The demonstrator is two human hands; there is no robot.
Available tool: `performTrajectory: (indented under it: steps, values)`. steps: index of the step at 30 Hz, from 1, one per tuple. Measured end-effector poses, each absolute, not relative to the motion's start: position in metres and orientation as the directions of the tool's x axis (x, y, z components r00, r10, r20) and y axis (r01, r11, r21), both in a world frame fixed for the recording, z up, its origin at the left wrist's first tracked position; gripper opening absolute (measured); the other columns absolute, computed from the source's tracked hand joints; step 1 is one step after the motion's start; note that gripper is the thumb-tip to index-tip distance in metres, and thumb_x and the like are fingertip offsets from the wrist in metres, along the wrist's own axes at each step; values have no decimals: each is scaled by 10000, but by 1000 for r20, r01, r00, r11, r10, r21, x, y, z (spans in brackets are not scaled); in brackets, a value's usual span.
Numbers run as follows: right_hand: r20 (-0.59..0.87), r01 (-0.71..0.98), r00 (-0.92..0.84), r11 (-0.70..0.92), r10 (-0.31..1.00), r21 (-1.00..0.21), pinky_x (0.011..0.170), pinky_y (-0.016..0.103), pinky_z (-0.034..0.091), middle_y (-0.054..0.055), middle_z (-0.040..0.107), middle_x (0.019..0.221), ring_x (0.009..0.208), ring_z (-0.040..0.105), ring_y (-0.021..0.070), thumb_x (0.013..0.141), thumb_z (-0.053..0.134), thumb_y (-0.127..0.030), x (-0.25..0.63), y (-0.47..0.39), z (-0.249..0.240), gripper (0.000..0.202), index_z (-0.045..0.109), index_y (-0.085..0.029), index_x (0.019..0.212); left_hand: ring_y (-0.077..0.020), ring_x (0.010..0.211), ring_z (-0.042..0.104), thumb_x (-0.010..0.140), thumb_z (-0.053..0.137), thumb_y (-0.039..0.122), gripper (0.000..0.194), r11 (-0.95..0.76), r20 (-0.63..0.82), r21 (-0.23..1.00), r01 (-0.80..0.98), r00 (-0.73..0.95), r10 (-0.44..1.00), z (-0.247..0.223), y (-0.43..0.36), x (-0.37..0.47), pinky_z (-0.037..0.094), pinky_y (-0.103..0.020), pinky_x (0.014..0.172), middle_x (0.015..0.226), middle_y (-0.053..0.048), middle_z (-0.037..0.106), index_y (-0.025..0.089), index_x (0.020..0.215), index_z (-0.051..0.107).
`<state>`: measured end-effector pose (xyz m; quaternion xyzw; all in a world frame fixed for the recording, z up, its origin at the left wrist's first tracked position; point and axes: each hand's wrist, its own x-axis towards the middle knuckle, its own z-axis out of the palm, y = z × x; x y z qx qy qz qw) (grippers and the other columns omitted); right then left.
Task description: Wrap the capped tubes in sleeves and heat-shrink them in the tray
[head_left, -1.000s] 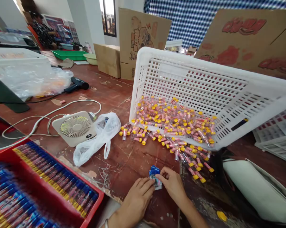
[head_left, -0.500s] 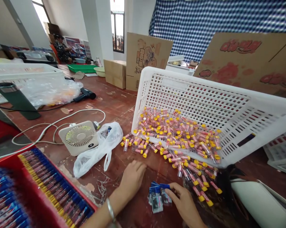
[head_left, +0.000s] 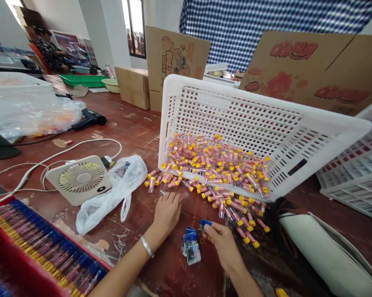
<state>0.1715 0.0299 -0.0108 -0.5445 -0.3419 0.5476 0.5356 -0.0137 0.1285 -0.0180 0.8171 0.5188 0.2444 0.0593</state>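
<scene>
Tubes point(head_left: 212, 163) with yellow caps and pink filling lie, in the head view, over the middle of the counter point(head_left: 134, 136). Many of them are inside a white basket point(head_left: 266, 102), which rests on its side with its mouth toward the person, and the others are loose before it, nearer to the counter's front edge. The left hand point(head_left: 167, 212), wearing a silver bracelet point(head_left: 147, 246) at the wrist, is at the front of these loose tubes. Its fingers are bent downward and clear plastic shows at both sides of them, but I cannot tell if they grip a tube. The right hand point(head_left: 223, 241) pinches one small packet point(head_left: 205, 222) with a blue top between thumb and fingers. Just beside it, between the two arms, a small stack of similar packets point(head_left: 192, 247) lies flat on the counter, closer to the front edge.

Toward the left edge of the counter I see a small fan point(head_left: 83, 177), with a white plastic bag point(head_left: 101, 210) touching it. At the near left corner is a red tray point(head_left: 11, 247) with a row of blue-topped, yellow-capped pieces. On the right side lies a pale handbag point(head_left: 331, 251).
</scene>
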Motion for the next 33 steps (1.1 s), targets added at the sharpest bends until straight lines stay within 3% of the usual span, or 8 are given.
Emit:
performTrajectory:
  steps: [3,6,8,12,17,21,28,33]
  values:
    - [-285,-393,217,-184,934,-901,682,275,500,-13,656,676,648,573,141,591,903,-468,162,37,-13,336,726,-194,671,-220,985,617,926,522,194,208,-452,355,564,692,291,888,-13,101,-30,507,-350,860,1074,-80,664,200,1111,617]
    - [-327,-516,234,-168,916,-840,654,249,513,-20,669,674,634,589,126,530,947,-417,154,44,-11,347,720,-198,677,-200,945,643,909,578,288,186,-257,213,919,300,171,962,-12,70,-41,526,-304,823,1035,-52,673,215,1068,640]
    - [-349,-572,243,-157,905,-805,645,234,517,-19,693,710,649,607,123,515,959,-389,149,47,-9,354,730,-206,713,-209,940,653,863,644,348,213,-84,74,994,75,133,988,-15,50,-44,527,-297,825,1000,-43,689,219,1031,669]
    - [-383,-640,237,-154,893,-753,641,233,527,-19,718,751,674,632,128,519,959,-401,137,50,-7,359,732,-228,736,-220,939,657,756,768,380,295,128,-103,976,-176,147,984,-21,21,-40,523,-279,821,968,-52,712,204,984,705]
    - [-370,-618,154,-203,916,-759,625,240,520,21,725,772,699,634,149,562,942,-410,119,46,-2,347,743,-187,739,-192,820,667,747,787,392,333,363,-238,809,-462,308,921,-15,14,-29,514,-251,710,893,-61,721,183,992,707]
    - [-343,-551,97,-237,934,-800,542,224,486,29,696,688,587,578,128,561,947,-366,111,41,1,344,747,-135,720,-175,810,650,766,772,384,333,356,-189,823,-442,378,906,-3,24,-28,508,-250,732,926,-72,723,171,1021,740]
    - [-336,-570,241,-147,911,-808,637,207,514,-14,703,705,638,594,110,538,954,-380,124,47,-2,341,741,-181,714,-208,829,669,692,813,448,419,333,-304,867,-369,138,943,-12,22,-45,530,-274,749,942,-82,753,179,1010,763]
    - [-375,-621,239,-156,896,-768,599,213,519,-10,709,705,630,610,119,508,967,-368,122,51,0,346,736,-197,702,-227,871,680,668,830,447,424,362,-328,856,-368,154,932,-9,10,-45,533,-281,771,939,-85,760,181,992,762]
